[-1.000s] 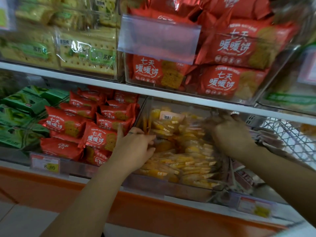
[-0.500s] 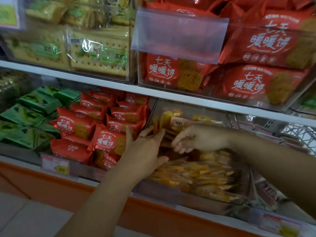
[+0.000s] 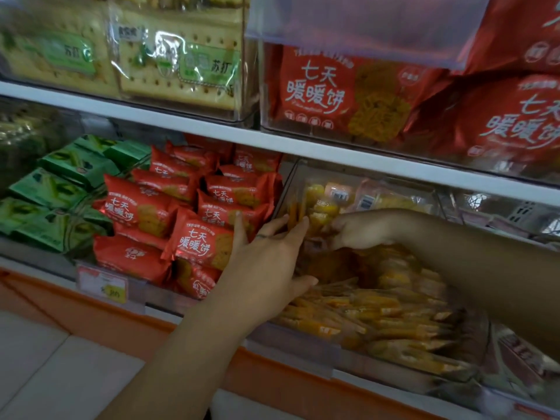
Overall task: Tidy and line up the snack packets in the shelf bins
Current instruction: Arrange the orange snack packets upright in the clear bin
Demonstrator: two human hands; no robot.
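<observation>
Left hand (image 3: 266,268) is in from below, fingers straight and spread, thumb low and wide. It holds nothing; the fingertips lie against the upright yellow packets (image 3: 378,301) at the left end of the clear bin (image 3: 303,344). That bin sits on the lower shelf, its front row of packets lying flat and fanned out, with more heaped behind. Right hand (image 3: 360,230) comes across from the right, just past the left one, knuckles up and fingers curled down into the pile; whether it has a packet pinched, I cannot tell. Left of the bin, touching its wall, red packets (image 3: 194,244) are stacked loosely above a price tag (image 3: 101,286), and beyond them lie green packets (image 3: 51,189). Up over the white shelf (image 3: 212,131), cracker packs (image 3: 181,62) stand on the left and big red packs (image 3: 333,92) on the right.
</observation>
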